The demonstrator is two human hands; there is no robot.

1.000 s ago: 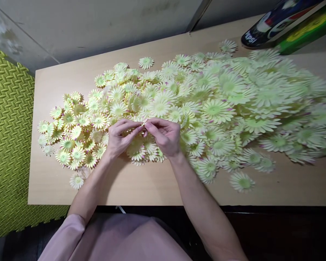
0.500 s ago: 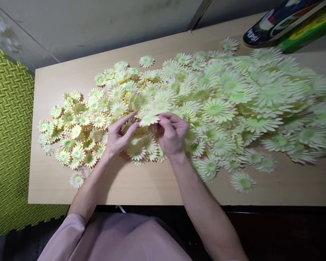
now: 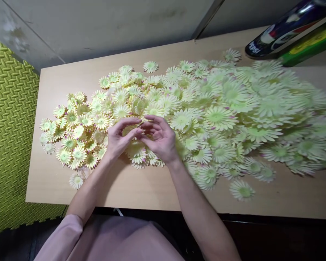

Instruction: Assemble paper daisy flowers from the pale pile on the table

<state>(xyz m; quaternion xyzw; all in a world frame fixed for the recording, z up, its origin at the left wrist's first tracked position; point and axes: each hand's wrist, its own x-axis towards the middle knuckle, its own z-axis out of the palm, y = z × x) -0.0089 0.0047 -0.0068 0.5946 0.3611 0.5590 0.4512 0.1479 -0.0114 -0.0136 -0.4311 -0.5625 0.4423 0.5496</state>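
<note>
My left hand (image 3: 119, 139) is curled over the flower heap, its thumb and forefinger bent toward each other; whatever lies between the tips is too small to make out. Facing it, my right hand (image 3: 163, 141) has its fingers curved and apart, with its thumb tip close to my left thumb. Beneath and around both hands spreads a pile of pale yellow-green artificial flower heads (image 3: 182, 119), some with purple petal tips. Smaller flower heads (image 3: 78, 154) are heaped to the left of my left hand.
The flowers lie on a light wooden table (image 3: 149, 188) against a grey wall (image 3: 111, 29). A Pepsi bottle (image 3: 277, 34) and a green package (image 3: 306, 45) stand at the back right. Yellow-green foam matting (image 3: 11, 137) rises beside the left edge.
The flower head held between my hands is no longer seen there. My right hand has turned and its fingers have opened out, moving left toward my left hand. The view has shifted slightly.
</note>
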